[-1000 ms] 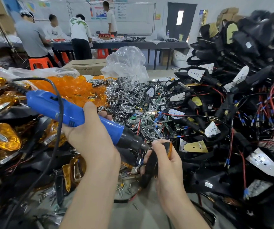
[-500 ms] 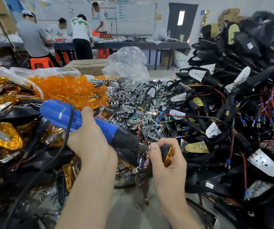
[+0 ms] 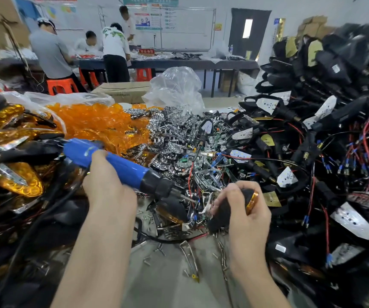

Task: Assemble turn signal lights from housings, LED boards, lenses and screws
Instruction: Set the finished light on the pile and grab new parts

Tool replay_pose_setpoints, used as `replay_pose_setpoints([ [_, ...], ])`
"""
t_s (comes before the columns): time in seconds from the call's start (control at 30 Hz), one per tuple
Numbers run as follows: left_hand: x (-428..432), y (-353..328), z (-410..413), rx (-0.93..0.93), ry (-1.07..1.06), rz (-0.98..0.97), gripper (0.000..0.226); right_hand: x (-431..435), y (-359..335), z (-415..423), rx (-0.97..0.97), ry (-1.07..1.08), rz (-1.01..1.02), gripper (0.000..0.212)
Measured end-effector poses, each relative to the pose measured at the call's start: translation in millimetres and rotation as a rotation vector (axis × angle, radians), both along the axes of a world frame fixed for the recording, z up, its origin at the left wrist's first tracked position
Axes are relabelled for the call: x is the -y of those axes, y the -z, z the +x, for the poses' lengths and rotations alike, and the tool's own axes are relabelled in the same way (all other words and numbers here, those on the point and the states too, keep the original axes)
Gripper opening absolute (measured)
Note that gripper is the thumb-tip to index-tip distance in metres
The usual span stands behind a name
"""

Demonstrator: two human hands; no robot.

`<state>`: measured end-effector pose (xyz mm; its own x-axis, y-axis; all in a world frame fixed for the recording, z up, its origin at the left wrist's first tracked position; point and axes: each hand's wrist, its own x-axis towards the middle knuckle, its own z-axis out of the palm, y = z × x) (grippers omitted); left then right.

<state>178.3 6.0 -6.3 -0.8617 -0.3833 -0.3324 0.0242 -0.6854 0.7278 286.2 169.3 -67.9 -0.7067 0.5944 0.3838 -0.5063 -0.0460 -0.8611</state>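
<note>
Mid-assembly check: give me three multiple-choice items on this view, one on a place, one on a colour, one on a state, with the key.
1. The heap of loose orange lenses lies:
A) beyond the left hand
B) at the right edge of the view
C) on a red stool

2. The body of the electric screwdriver is:
A) red
B) blue
C) green

3. The right hand:
A) lies flat and open
B) hangs empty
C) grips a black housing with an amber lens

Key: 1 A, the orange heap sits past the left hand and the tool; 2 B, its barrel is blue behind a black nose; 3 C, the fingers curl round the housing.
</note>
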Motion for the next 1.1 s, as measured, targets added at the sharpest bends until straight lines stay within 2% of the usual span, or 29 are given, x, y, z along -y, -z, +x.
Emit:
replay_pose_setpoints([
  [0.17, -18, 2, 17, 0.029, 0.105, 0.010, 0.003, 10, -26, 20, -0.071, 0.152, 0.141, 0.012],
  [0.2, -20, 4, 21, 0.044, 0.154, -0.017, 0.011, 16, -33, 24, -0.079, 0.161, 0.169, 0.011],
  [0.27, -21, 7, 29, 0.090, 0.287, -0.100, 0.023, 30, -52, 26, -0.110, 0.136, 0.228, 0.010],
  [0.33, -19, 3, 35, 0.075, 0.395, -0.143, 0.018, 45, -77, 22, -0.110, 0.062, 0.318, 0.011],
  [0.4, -13, -10, 42, 0.029, 0.477, -0.251, 0.011, 61, -103, 14, -0.103, -0.049, 0.322, 0.012],
  [0.5, 4, -36, 64, -0.228, 0.603, -0.435, 0.019, 86, -137, 1, -0.105, -0.125, 0.256, 0.015],
  [0.57, 21, -48, 87, -0.458, 0.629, -0.719, 0.024, 100, -155, -7, -0.100, -0.167, 0.130, 0.018],
  [0.63, 41, -60, 105, -0.591, 0.606, -0.914, 0.033, 109, -173, -12, -0.073, -0.271, -0.103, 0.023],
  [0.73, 68, -84, 114, -0.755, 0.496, -1.082, 0.021, 126, -199, -17, -0.099, -0.554, -0.365, 0.020],
  [0.8, 85, -109, 112, -0.776, 0.385, -1.166, 0.024, 139, -217, -18, -0.130, -0.650, -0.354, 0.031],
  [0.87, 104, -138, 105, -0.796, 0.271, -1.249, 0.027, 151, -229, -20, -0.143, -0.655, -0.291, 0.041],
  [0.97, 140, -186, 84, -0.799, 0.087, -1.383, 0.027, 163, -236, -22, -0.108, -0.694, -0.261, 0.033],
  [1.03, 164, -213, 65, -0.775, -0.046, -1.544, 0.027, 168, -233, -24, -0.049, -0.705, -0.264, 0.031],
  [1.1, 187, -228, 41, -0.676, -0.151, -1.737, 0.026, 170, -226, -27, -0.028, -0.714, -0.285, 0.025],
])
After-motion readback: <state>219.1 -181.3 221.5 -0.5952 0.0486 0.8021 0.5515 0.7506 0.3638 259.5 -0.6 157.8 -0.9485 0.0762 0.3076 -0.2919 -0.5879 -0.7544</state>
